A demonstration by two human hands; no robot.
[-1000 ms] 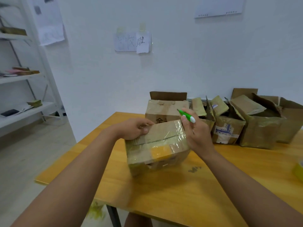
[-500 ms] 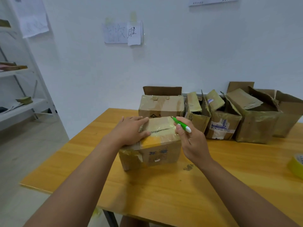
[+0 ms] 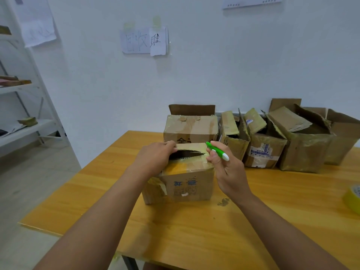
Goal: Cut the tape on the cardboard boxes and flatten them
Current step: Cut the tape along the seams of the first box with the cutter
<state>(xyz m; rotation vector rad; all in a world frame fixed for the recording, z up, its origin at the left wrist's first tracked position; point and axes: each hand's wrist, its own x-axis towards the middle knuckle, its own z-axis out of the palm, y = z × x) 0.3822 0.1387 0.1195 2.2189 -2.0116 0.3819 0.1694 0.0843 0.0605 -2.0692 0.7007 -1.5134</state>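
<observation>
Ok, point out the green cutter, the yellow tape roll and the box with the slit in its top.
green cutter [image 3: 217,150], head view, on the middle of its green body.
yellow tape roll [image 3: 353,198], head view, on its yellow outer side.
slit box [image 3: 190,185], head view, on its printed front face.

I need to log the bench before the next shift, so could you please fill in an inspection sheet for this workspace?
Surface: wooden table, with a dark smudge by the right wrist.
Job's things: front box, top seam parted into a dark gap; green-and-white cutter.
Clutter: row of boxes along the wall, several with flaps up; yellow tape roll at the right edge.
Hands: left hand, fingers hooked into the gap; right hand holds the cutter beside the box.
Cables: nothing seen.
Surroundings: white wall with paper notes; white shelving on the left.
</observation>
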